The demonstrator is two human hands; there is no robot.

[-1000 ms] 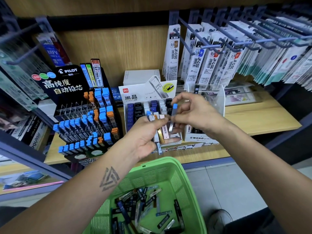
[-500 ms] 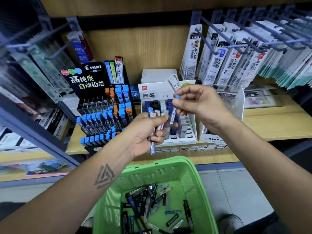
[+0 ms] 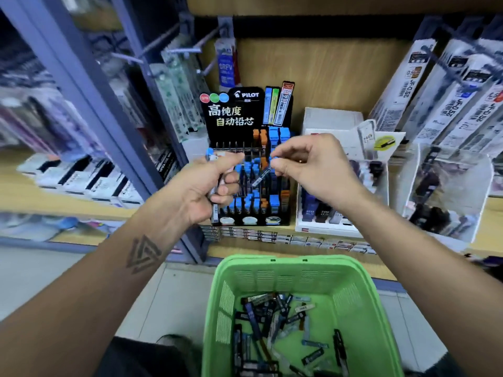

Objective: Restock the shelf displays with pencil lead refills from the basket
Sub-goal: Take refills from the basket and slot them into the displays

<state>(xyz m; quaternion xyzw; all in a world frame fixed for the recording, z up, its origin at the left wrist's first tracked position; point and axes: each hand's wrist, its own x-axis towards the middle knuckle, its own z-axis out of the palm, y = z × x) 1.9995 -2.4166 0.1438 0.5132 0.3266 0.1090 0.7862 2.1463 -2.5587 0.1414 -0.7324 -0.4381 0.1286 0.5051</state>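
My left hand [image 3: 211, 186] grips a small bundle of lead refill tubes [image 3: 215, 208] in front of the black Pilot display rack [image 3: 272, 202]. My right hand [image 3: 307, 167] pinches one blue-capped refill tube [image 3: 261, 177] between thumb and fingers and holds it tilted over the rack's rows of blue and orange caps. The green basket [image 3: 359, 292] sits low in front of me with several loose refills [image 3: 275, 319] on its bottom. A white display tray [image 3: 326, 227] of refills stands to the right of the rack.
Hanging refill packs [image 3: 446, 99] on metal hooks fill the upper right. A clear plastic box [image 3: 446, 191] stands at the far right of the wooden shelf [image 3: 343, 257]. A blue shelf upright [image 3: 89, 104] runs diagonally at the left. Boxed stock lines the left shelf.
Both hands and my view have shifted left, from the white tray to the Pilot rack. My right hand still pinches the single tube, now over the rack.
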